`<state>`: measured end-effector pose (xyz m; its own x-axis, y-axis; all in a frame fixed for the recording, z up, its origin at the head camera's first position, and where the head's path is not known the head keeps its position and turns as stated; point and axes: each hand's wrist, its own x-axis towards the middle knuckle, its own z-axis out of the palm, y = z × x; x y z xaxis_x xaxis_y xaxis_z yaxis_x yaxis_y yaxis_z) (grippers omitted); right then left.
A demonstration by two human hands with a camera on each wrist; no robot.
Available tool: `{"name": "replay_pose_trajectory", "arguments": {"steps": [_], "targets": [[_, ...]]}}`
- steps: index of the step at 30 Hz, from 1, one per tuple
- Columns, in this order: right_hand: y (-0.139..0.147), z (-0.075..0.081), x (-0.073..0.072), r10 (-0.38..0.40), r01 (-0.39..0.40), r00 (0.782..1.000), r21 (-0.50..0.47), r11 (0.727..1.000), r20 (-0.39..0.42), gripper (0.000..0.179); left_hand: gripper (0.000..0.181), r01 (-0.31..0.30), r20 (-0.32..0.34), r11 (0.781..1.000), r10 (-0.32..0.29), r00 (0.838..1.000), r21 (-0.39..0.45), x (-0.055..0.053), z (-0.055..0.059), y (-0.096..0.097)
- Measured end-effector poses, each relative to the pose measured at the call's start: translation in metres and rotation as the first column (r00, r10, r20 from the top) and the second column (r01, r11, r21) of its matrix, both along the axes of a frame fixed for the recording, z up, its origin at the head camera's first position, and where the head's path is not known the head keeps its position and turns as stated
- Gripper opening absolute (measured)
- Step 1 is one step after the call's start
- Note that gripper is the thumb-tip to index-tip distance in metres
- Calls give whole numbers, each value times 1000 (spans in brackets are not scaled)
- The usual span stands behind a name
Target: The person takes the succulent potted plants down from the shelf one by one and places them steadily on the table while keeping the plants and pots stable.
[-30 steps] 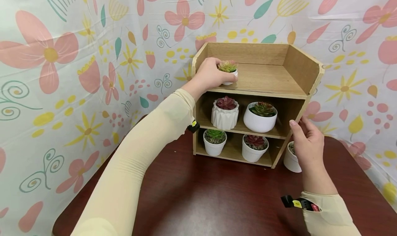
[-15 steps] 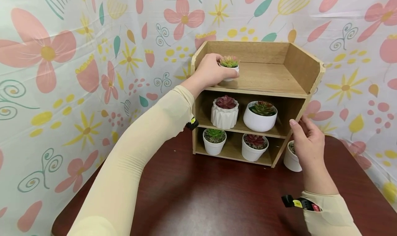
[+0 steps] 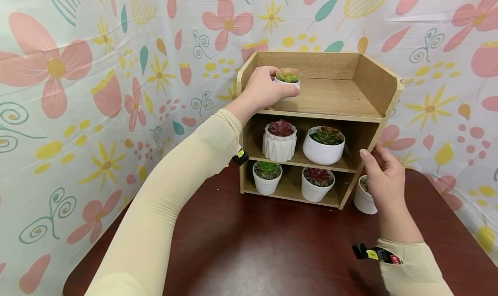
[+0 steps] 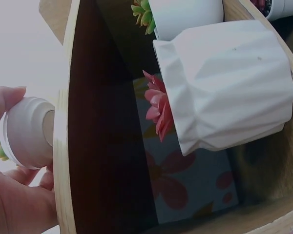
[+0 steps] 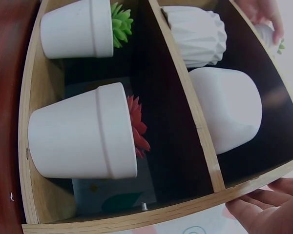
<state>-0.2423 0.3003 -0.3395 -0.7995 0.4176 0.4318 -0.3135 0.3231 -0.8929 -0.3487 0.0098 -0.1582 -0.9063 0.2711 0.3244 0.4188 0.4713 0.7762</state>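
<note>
My left hand [image 3: 264, 88] holds a small potted succulent [image 3: 288, 76], yellow-green with pink tips, at the left of the shelf unit's top level. Thumb and fingers curl round its white pot; the left wrist view shows the pot's base [image 4: 48, 127] just over the top board's edge. My right hand [image 3: 387, 181] grips the right side panel of the wooden shelf unit [image 3: 330, 97], thumb at the front edge and fingers [image 5: 249, 212] on the outer face. On the middle level stand a ridged white pot [image 3: 279, 144] with a dark red succulent and a rounded white bowl pot [image 3: 324, 149].
The bottom level holds a green succulent pot [image 3: 267, 181] and a red succulent pot [image 3: 317, 188]. Another white pot [image 3: 365, 201] stands right of the unit, partly behind my right hand. The dark red table [image 3: 249, 244] stretches in front; a floral curtain [image 3: 155, 93] hangs behind.
My left hand has risen slightly with the potted succulent. My right hand keeps its grip on the side panel, and the head view has shifted a little.
</note>
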Motion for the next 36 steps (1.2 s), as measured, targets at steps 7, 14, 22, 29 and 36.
{"name": "replay_pose_trajectory", "arguments": {"steps": [7,14,22,29,36], "targets": [[0,1,1,26,-27,999,17,999,29,48,32,28,-26,1000,-27,999,15,3,-1,0],[0,1,0,61,-61,998,30,998,28,53,31,41,-48,999,-39,998,27,9,1,-3],[2,2,4,55,-58,997,91,994,45,56,31,75,-60,997,-74,995,8,22,3,-10],[1,2,5,79,-80,996,35,996,33,56,31,108,-83,994,-109,991,-25,31,2,-16],[2,0,3,64,-68,997,103,992,44,56,33,112,-113,991,-121,986,-76,39,-3,-23]]}}
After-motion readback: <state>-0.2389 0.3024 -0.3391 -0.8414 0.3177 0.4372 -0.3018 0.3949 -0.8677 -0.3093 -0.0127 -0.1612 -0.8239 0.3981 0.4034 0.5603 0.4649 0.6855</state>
